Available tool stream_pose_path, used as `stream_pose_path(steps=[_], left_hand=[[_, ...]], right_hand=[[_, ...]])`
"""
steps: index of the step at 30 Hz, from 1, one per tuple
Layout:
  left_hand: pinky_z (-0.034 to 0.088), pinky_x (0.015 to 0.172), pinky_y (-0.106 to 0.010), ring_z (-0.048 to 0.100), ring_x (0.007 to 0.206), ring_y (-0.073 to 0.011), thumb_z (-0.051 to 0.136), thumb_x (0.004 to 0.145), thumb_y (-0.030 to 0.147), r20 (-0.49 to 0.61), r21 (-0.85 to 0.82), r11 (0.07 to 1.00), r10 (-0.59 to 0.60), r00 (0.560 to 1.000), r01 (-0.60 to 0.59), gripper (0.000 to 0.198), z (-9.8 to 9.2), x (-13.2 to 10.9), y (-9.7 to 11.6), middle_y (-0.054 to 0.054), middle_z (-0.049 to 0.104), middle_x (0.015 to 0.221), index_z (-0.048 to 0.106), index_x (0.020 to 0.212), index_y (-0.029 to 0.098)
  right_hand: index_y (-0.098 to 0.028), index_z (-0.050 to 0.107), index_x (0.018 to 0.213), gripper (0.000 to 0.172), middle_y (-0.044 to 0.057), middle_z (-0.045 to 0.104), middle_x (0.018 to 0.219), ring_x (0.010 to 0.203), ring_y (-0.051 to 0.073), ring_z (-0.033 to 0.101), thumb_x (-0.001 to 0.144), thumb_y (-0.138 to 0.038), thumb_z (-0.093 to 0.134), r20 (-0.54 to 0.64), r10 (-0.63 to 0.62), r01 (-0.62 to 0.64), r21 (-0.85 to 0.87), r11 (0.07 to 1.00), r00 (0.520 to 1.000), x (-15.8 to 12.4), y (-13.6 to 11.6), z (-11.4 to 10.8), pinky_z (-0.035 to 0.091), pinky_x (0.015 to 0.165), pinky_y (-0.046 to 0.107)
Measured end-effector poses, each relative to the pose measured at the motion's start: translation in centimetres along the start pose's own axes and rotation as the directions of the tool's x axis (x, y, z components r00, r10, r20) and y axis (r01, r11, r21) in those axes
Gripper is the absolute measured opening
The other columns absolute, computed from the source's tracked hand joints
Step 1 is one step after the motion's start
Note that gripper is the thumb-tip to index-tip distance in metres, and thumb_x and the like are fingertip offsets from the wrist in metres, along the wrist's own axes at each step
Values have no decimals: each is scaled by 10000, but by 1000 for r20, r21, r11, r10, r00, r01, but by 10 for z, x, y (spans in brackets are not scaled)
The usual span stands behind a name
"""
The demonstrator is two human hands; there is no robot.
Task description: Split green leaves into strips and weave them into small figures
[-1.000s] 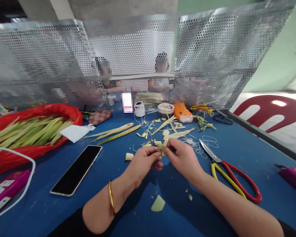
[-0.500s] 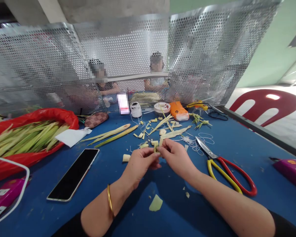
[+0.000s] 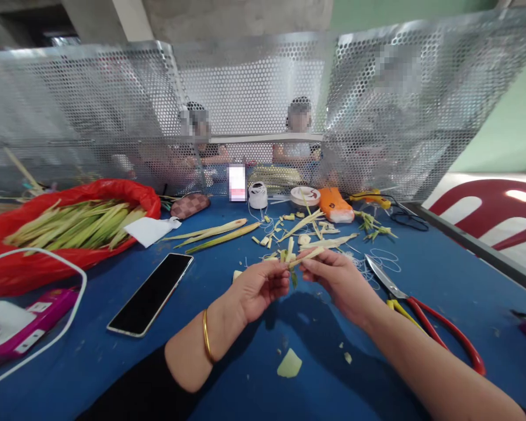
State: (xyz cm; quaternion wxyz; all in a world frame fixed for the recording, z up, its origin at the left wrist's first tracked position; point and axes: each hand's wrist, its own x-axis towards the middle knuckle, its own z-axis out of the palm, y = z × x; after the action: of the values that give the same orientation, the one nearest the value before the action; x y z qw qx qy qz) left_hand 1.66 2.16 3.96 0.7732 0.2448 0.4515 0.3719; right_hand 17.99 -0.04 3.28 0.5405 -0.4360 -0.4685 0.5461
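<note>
1. Pinching the leaf strips (image 3: 298, 261) between thumb and fingers, my left hand (image 3: 263, 287) seems to steady them above the table (image 3: 241, 368).
2. My right hand (image 3: 341, 280) pinches their pale end just beside, perhaps for tension; from my distance I cannot tell how they interlace.
3. Scraps (image 3: 267, 240) lie just beyond.
4. Shears (image 3: 404, 296) lie right, handles nearest me, presumably for reach.
5. The bag (image 3: 114, 188), gaping at left, leaves its leaves (image 3: 79, 228) accessible.
</note>
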Motion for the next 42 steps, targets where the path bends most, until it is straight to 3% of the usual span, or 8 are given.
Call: stream_pose_path(steps=[5, 8, 10, 12, 15, 21, 30, 42], left_hand=[[493, 520, -185, 551, 480, -67, 726, 680, 130, 66, 91, 995, 33, 997, -39, 65, 0, -2, 1, -7, 621, 584, 663, 684, 118], [477, 506, -203, 555, 466, -81, 742, 656, 162, 45, 218, 965, 140, 989, -146, 89, 1, -4, 0, -10, 619, 569, 668, 664, 115], [465, 503, -214, 554, 454, -88, 759, 645, 204, 34, 304, 928, 215, 976, -215, 121, 3, -7, -1, -10, 617, 557, 683, 672, 113], [458, 511, -219, 550, 453, -88, 778, 633, 246, 39, 366, 893, 265, 964, -260, 162, 6, -10, -3, -13, 620, 554, 706, 687, 112], [444, 502, -217, 535, 450, -84, 794, 615, 270, 29, 395, 867, 320, 947, -304, 189, 11, -13, -4, -16, 619, 552, 723, 688, 111], [449, 500, -217, 541, 453, -86, 774, 629, 283, 1, 394, 853, 373, 928, -343, 186, 12, -12, -9, -9, 604, 543, 727, 696, 116], [454, 507, -212, 552, 468, -81, 745, 659, 267, -26, 434, 822, 421, 907, -369, 159, 11, -10, -10, 0, 611, 574, 706, 703, 119], [448, 506, -213, 542, 475, -79, 744, 670, 278, 1, 467, 792, 444, 896, -393, 163, 11, -8, -10, 5, 605, 566, 717, 705, 121]], right_hand=[[-194, 720, 784, 223, 22, 662, 722, 636, 140, 583, 711, -405, 727, -48, 46, -44, 50, 998, 998, 1, 5, -1, 476, 618, 274], [-206, 711, 749, 159, 25, 682, 753, 694, 167, 593, 734, -363, 703, -69, -150, 138, -159, 978, 986, -2, 1, 2, 477, 673, 300], [-214, 700, 765, 121, 20, 679, 760, 686, 169, 580, 771, -329, 663, 1, -279, 267, -299, 916, 960, -4, 0, 5, 473, 679, 308], [-218, 681, 814, 130, 9, 654, 730, 636, 155, 550, 814, -326, 610, 69, -296, 300, -356, 885, 953, -6, -1, 6, 462, 635, 296], [-212, 634, 856, 145, -11, 612, 691, 597, 138, 511, 827, -346, 585, 33, -225, 222, -352, 909, 974, -6, 2, 6, 433, 572, 271], [-190, 632, 715, 174, -17, 572, 635, 605, 133, 465, 791, -345, 608, -36, -175, 148, -385, 911, 984, -5, 3, 7, 367, 575, 267], [-184, 567, 595, 227, -29, 493, 600, 612, 127, 419, 729, -360, 615, -105, -31, 5, -240, 971, 994, -10, -4, 12, 331, 597, 270], [-186, 626, 680, 210, -10, 540, 664, 616, 133, 435, 782, -364, 582, -37, -166, 131, -459, 879, 985, -6, 2, 6, 347, 575, 275]])
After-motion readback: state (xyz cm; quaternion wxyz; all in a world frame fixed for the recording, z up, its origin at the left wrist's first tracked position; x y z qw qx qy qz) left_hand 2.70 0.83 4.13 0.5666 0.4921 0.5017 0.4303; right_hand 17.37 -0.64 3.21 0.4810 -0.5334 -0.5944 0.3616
